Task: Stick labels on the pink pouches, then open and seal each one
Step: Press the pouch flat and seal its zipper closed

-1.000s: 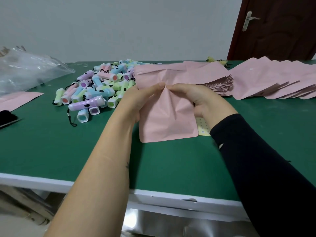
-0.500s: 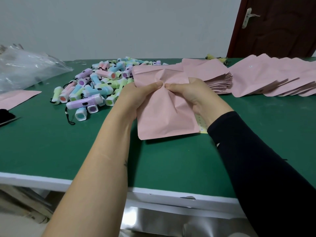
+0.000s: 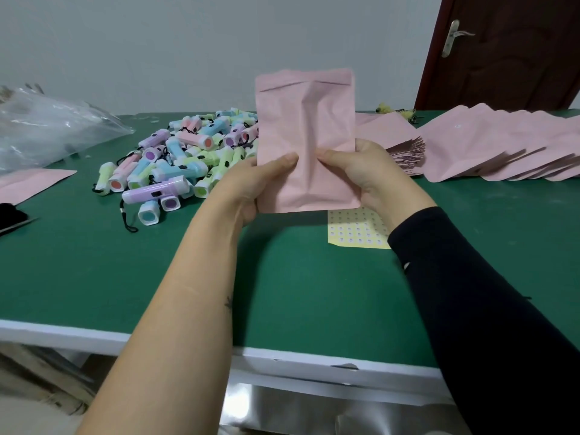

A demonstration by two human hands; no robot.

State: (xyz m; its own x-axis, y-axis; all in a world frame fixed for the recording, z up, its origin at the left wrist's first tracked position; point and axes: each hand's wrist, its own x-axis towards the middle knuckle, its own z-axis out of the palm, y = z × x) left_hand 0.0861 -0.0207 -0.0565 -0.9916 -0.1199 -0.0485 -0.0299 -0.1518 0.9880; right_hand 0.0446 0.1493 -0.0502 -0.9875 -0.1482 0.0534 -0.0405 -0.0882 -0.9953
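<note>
Both forearms are stretched forward over the green worktop (image 3: 298,293), the left bare and the right covered by a dark sleeve (image 3: 470,293). A single pink pouch (image 3: 306,130) is held upright above the worktop, clear of its surface. The left grip (image 3: 251,186) is curled round the pouch's lower left edge with the thumb laid across the front. The right grip (image 3: 376,177) is curled round the lower right edge in the same way, and the two thumb tips are kept near each other but apart. The pouch's front is creased down the middle, and its contents cannot be told. From the pouch, a yellow label sheet (image 3: 354,230) is seen lying flat at five o'clock, a fanned row of pink pouches (image 3: 502,146) at three o'clock, a heap of pastel torches (image 3: 182,155) at nine o'clock, and a clear plastic bag (image 3: 47,130) at ten o'clock, its contents not discernible.
</note>
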